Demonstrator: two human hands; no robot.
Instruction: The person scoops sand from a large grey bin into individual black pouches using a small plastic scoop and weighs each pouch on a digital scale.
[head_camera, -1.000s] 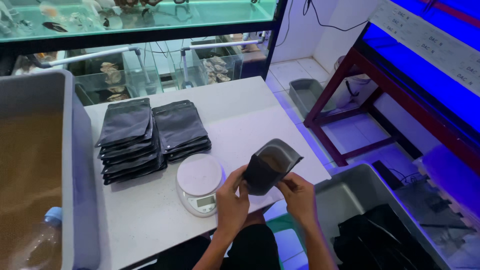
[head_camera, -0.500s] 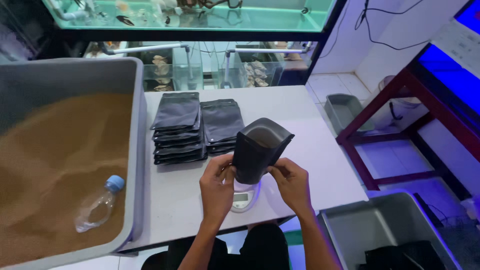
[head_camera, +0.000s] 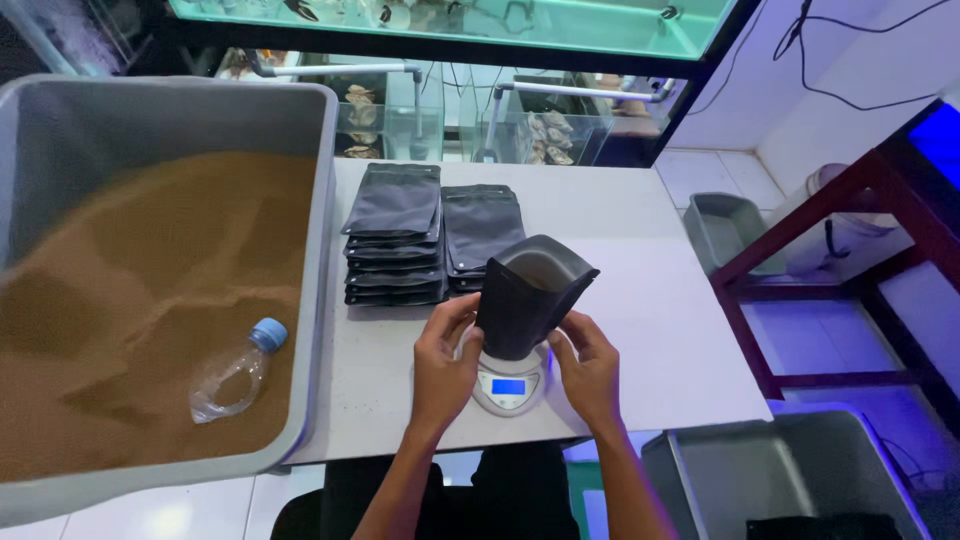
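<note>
A black stand-up pouch (head_camera: 528, 298), its mouth spread open, is held upright just above a small white kitchen scale (head_camera: 508, 384) near the front edge of the white tabletop (head_camera: 640, 300). The left hand (head_camera: 442, 365) grips the pouch's left side; the right hand (head_camera: 586, 372) grips its lower right side. Behind, toward the middle of the tabletop, lie two stacks of flat black pouches (head_camera: 420, 245). At the left edge sits a grey tub (head_camera: 322, 250) of brown sand (head_camera: 130, 300) with a clear plastic bottle (head_camera: 232, 372) lying on it.

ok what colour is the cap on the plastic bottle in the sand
Light blue; the bottle cap shows best in the head view.
</note>
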